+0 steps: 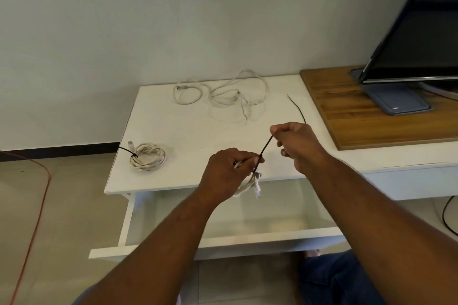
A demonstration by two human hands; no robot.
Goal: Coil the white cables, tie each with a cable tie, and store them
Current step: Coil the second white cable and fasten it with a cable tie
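My left hand [226, 172] grips a coiled white cable [249, 184] over the front edge of the white table [188, 131]. A black cable tie [266, 147] runs from that coil up into my right hand [297, 143], which pinches the tie's tail; the tip sticks out beyond the hand toward the back right. A second coiled white cable [148, 160], bound with a black tie, lies at the table's left front. A loose, uncoiled white cable [223, 95] sprawls at the back of the table.
An open white drawer [138, 247] juts out below the table front. A wooden board [347, 111] with a monitor [421, 32] on its stand sits to the right. A red cord [37, 205] trails over the floor on the left. My knee in jeans [334, 277] is under the drawer.
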